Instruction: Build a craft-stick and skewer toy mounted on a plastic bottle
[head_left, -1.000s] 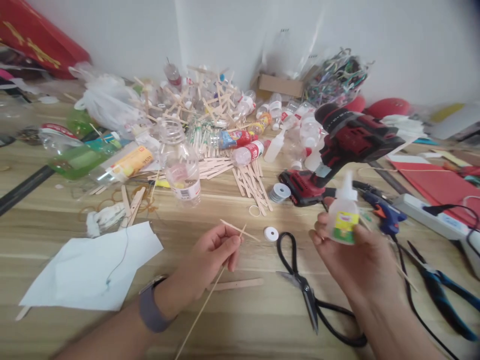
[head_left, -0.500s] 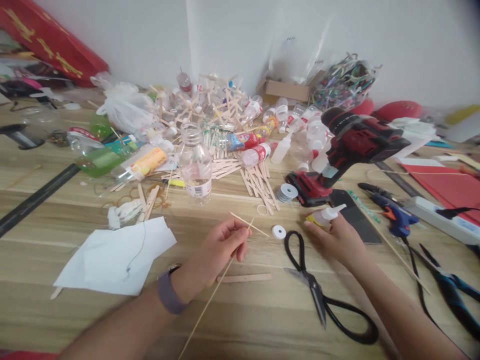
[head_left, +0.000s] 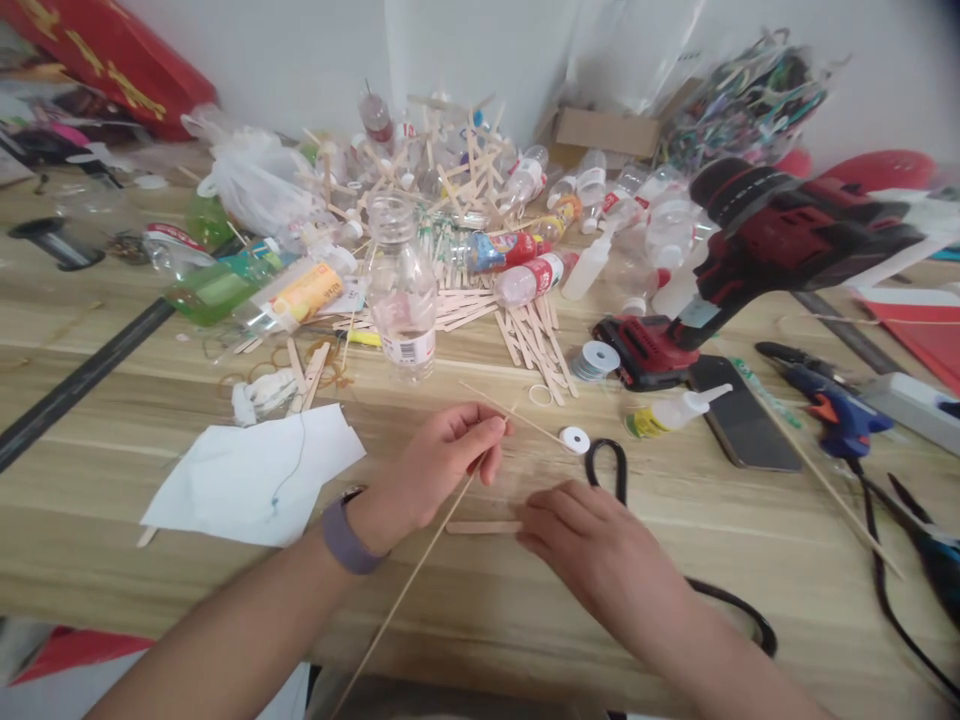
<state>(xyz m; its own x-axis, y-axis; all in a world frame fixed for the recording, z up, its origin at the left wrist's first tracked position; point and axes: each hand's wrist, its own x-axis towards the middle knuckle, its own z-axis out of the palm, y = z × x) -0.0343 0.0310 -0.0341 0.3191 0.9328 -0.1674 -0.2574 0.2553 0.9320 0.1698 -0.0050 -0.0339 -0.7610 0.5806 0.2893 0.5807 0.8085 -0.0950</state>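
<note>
Your long thin stick (head_left: 407,590) is in your L hand (head_left: 450,450), pinched btwn thumb & index, slanting down toward you. A short thin stick (head_left: 529,420) crosses its upper tip, right by your fingertips; its R end reaches the white disc (head_left: 581,442), can't tell if touching. Your R hand (head_left: 592,535) is palm-down over the R end of the flat wooden stick (head_left: 484,527), fingers close tog.; can't tell if they've got a grip. Scissors (head_left: 621,475) lie partly hidden under that hand & forearm, bits of both black handles showing. Farther R, glue bottle (head_left: 667,413) on its side, nozzle tip over the phone (head_left: 750,425). Beyond: grey spool (head_left: 596,360) nr the red/black drill (head_left: 787,230), upright on its battery. Clear bottle (head_left: 403,300) stands ahead of your L hand; white paper (head_left: 251,480) lies L of your wrist.
</note>
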